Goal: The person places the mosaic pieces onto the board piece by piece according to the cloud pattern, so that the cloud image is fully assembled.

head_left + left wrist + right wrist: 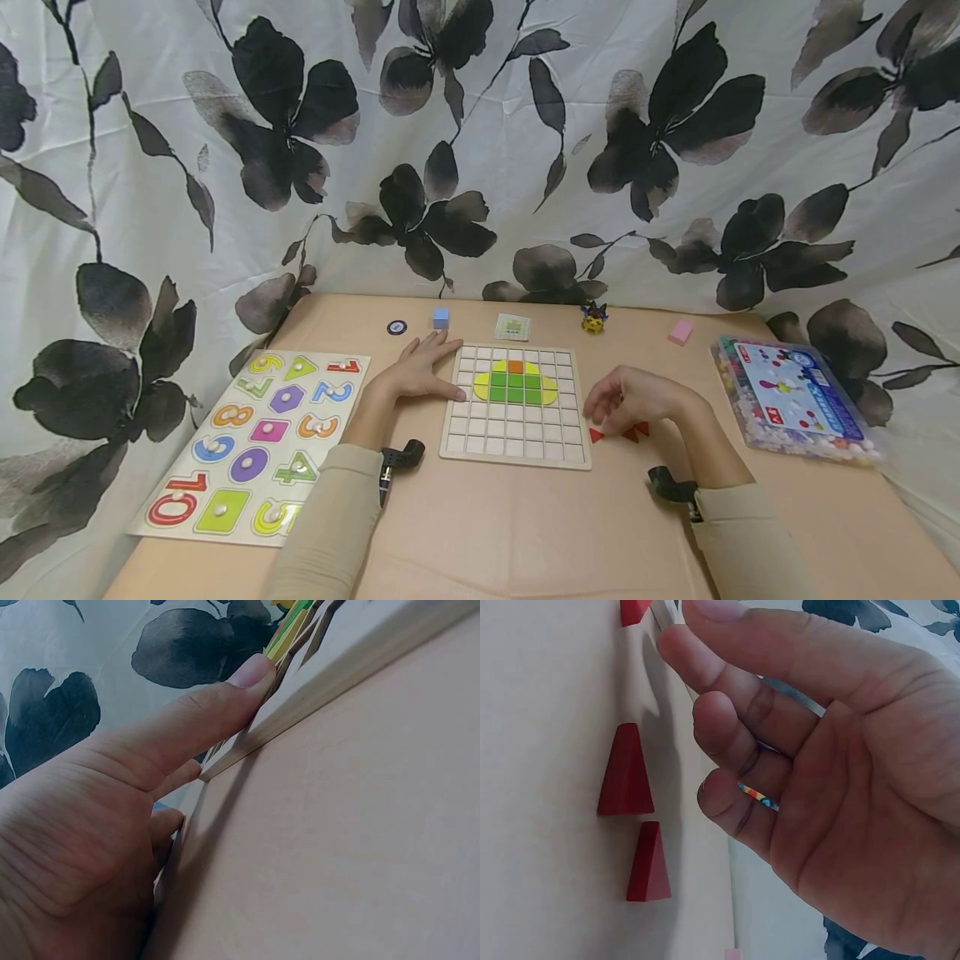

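Observation:
A white square grid board [517, 451] lies on the table, with green, yellow and orange pieces [516, 383] set in its upper middle. My left hand [420, 371] spreads along the board's left side, and its thumb [217, 705] touches the edge. Beyond the board's right edge, my right hand [637, 400] hovers with bent fingers over red wedge-shaped pieces [596, 435]. Two red wedges [628, 771] lie apart below the fingers in the right wrist view. A third is cut off at the top. The thumb and index tips are partly hidden, so I cannot tell whether they pinch anything.
A number and shape puzzle board [251, 429] lies at left; a clear box of beads [798, 400] is at right. Along the back are a dark round token [397, 327], blue cube [440, 318], small picture card [513, 327], yellow-black figurine [594, 317] and pink block [681, 332].

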A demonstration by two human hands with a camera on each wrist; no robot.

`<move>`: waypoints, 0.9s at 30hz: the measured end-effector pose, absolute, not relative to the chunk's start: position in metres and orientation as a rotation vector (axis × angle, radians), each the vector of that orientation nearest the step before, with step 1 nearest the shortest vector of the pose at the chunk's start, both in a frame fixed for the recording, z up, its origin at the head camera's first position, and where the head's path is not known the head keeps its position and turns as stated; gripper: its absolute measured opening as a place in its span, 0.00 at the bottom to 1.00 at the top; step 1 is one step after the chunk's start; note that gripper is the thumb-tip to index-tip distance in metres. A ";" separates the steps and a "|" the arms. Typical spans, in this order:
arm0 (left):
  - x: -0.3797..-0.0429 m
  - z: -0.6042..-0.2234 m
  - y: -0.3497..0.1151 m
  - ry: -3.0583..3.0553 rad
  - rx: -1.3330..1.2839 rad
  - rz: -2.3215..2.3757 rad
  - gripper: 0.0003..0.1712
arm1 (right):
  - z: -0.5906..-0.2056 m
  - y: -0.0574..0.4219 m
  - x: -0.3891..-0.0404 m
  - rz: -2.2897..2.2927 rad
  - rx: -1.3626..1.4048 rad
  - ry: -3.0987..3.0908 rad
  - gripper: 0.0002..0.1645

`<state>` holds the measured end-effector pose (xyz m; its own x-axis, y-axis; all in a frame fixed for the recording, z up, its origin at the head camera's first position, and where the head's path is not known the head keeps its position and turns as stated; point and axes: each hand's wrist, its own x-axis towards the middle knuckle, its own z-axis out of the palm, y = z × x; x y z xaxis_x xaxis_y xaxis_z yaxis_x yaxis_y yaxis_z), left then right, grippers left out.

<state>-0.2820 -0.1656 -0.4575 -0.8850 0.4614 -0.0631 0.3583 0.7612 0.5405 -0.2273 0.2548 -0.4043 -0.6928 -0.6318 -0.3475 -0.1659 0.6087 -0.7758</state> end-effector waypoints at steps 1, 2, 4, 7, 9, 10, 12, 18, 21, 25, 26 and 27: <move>-0.282 -0.457 -0.166 2.766 0.652 0.791 0.65 | -0.405 0.255 -0.228 -0.983 -0.626 2.215 0.14; -0.282 -0.457 -0.166 2.765 0.653 0.791 0.65 | -0.406 0.254 -0.228 -0.984 -0.627 2.208 0.14; -0.282 -0.457 -0.166 2.767 0.655 0.790 0.65 | -0.407 0.254 -0.228 -0.983 -0.630 2.199 0.14; -0.281 -0.457 -0.166 2.765 0.653 0.794 0.65 | -0.411 0.252 -0.230 -0.986 -0.634 2.185 0.13; -0.281 -0.457 -0.166 2.762 0.651 0.797 0.65 | -0.413 0.251 -0.230 -0.983 -0.632 2.181 0.12; -0.281 -0.457 -0.166 2.760 0.649 0.800 0.65 | -0.413 0.251 -0.230 -0.979 -0.629 2.181 0.12; -0.281 -0.456 -0.166 2.759 0.647 0.804 0.65 | -0.415 0.249 -0.230 -0.963 -0.624 2.186 0.11; -0.281 -0.456 -0.166 2.754 0.646 0.809 0.65 | -0.417 0.246 -0.228 -0.920 -0.593 2.221 0.12; -0.281 -0.456 -0.166 2.754 0.646 0.807 0.65 | -0.418 0.245 -0.228 -0.920 -0.600 2.238 0.12; -0.281 -0.456 -0.165 2.755 0.646 0.805 0.65 | -0.419 0.244 -0.229 -0.915 -0.606 2.264 0.10; -0.281 -0.456 -0.165 2.755 0.645 0.805 0.65 | -0.419 0.244 -0.229 -0.913 -0.604 2.271 0.10; -0.281 -0.456 -0.165 2.755 0.644 0.806 0.65 | -0.419 0.244 -0.229 -0.910 -0.601 2.280 0.10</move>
